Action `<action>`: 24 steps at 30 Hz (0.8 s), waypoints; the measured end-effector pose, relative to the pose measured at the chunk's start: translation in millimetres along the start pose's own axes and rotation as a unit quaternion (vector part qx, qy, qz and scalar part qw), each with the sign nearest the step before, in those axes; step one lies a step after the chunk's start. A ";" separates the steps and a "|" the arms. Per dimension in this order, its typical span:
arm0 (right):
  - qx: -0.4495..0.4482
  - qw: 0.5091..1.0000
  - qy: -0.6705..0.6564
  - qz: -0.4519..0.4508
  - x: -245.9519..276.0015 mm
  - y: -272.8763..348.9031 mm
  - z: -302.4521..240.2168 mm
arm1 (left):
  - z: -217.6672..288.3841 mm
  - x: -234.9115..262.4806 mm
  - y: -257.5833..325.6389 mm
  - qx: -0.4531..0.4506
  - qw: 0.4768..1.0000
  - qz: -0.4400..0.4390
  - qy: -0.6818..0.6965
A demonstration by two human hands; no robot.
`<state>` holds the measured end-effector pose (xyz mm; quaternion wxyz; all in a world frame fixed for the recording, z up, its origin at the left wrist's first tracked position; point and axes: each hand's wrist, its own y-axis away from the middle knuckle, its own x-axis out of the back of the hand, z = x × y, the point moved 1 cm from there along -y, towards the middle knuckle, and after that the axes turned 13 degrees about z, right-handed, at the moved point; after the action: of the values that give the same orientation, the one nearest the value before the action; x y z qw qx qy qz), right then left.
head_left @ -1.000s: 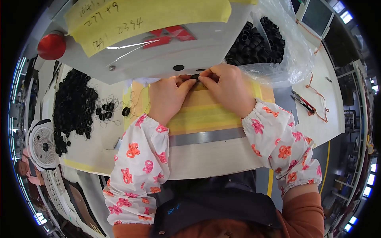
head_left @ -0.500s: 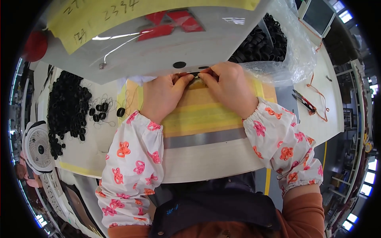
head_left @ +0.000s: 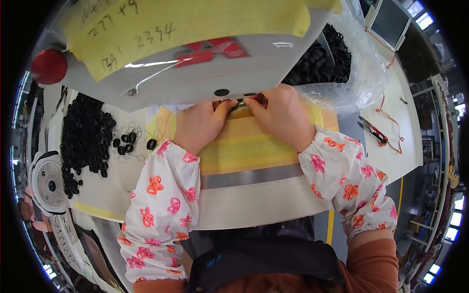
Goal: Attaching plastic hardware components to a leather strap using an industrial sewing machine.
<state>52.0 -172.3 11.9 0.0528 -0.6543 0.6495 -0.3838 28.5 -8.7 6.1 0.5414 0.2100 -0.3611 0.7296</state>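
Note:
Both my hands meet beneath the front of a grey machine head [head_left: 161, 80]. The left hand [head_left: 199, 122] is closed, its thumb and forefinger pinched. Facing it, the right hand [head_left: 281, 115] pinches in the same way, its fingertips almost touching the left ones. A bit of something dark shows between the fingertips, too small and covered to name. Under the hands lies a work surface [head_left: 249, 146] covered in yellow and tan tape. To the left, a few black rings [head_left: 128, 139] with loose threads lie near my left wrist.
A large heap of black rings [head_left: 85, 132] covers the table's left side. A clear plastic bag [head_left: 361, 88] holding black bands [head_left: 337, 58] stands at the back right. Red-handled cutters [head_left: 373, 131] and an orange cord [head_left: 393, 122] lie at right. A white fan [head_left: 49, 183] sits far left.
The view has tilted slightly, so the machine and table sit lower in the picture. Both hands stay pinched together at the same place under the machine head.

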 end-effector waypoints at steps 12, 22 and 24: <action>-0.021 0.999 0.027 -0.018 -3.2 -2.1 0.7 | -1.0 3.9 1.3 -0.014 1.000 -0.004 0.020; -0.022 0.999 0.029 -0.014 -3.1 -2.7 3.3 | 0.7 1.0 -0.6 0.034 0.999 -0.034 0.016; -0.044 0.999 0.023 -0.022 -0.3 -0.4 2.5 | 2.0 2.4 0.2 0.020 0.999 -0.021 0.014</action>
<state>53.8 -173.0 10.3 0.0003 -0.6608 0.6524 -0.3711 27.4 -8.8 9.0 0.5571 0.2177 -0.3346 0.7282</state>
